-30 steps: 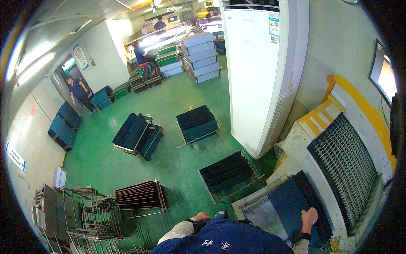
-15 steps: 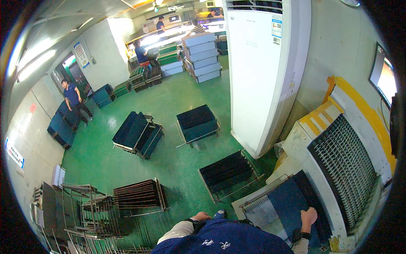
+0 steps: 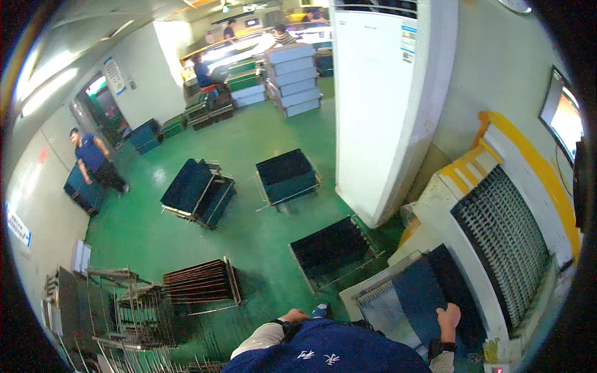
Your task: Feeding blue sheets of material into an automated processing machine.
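Observation:
My right hand (image 3: 449,316) is closed at the edge of a dark blue panel (image 3: 415,287), its fingers curled against it. That panel leans among other dark panels in a rack with a pale slotted edge (image 3: 373,293), beside the machine. My left hand (image 3: 295,315) is close to my body at the lower middle, partly covered by the sleeve and shirt. Its fingers do not show clearly, and I see nothing held in it.
A conveyor of many rollers (image 3: 507,248) slopes at the right, below a screen (image 3: 563,115). Racks of dark panels (image 3: 336,252) and a rack of brownish panels (image 3: 200,285) stand on the green floor. A tall white air conditioner (image 3: 373,118) rises ahead. A person (image 3: 94,156) walks at the left.
The person at the left has walked nearer and further left. My view has shifted slightly. My right hand stays at the panel's edge, and the left has hardly moved.

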The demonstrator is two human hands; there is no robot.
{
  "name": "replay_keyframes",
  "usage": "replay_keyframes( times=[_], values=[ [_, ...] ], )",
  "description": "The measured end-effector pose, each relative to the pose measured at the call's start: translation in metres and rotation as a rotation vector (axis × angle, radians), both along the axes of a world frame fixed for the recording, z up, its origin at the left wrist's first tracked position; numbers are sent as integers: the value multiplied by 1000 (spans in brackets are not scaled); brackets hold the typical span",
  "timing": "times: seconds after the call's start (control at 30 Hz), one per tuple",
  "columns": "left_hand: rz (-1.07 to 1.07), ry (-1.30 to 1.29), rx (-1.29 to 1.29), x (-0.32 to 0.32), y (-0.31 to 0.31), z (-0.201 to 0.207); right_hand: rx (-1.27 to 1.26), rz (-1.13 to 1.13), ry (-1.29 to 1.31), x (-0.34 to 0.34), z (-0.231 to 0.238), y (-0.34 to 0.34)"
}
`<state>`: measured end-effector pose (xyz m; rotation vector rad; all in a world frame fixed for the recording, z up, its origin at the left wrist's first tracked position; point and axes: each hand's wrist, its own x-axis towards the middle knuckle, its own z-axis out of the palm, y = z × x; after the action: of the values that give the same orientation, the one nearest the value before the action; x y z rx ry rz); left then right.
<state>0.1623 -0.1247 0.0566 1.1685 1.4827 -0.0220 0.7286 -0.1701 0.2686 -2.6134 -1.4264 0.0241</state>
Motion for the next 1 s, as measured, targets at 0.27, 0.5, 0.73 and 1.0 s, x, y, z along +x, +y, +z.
replay_keyframes(
  times=[0.27, 0.5, 0.73, 1.0],
  values=[
    [-263, -273, 280, -7, 9, -58, 39, 5, 20, -4, 167, -3],
    [11, -304, -60, 12, 15, -45, 602, -140, 462, 57, 250, -58],
    [-178, -34, -37, 41, 19, 8, 1324, -413, 1093, 137, 191, -93],
    [-471, 76, 213, 11, -7, -26, 1393, -306, 1704, 167, 130, -32]
  ],
)
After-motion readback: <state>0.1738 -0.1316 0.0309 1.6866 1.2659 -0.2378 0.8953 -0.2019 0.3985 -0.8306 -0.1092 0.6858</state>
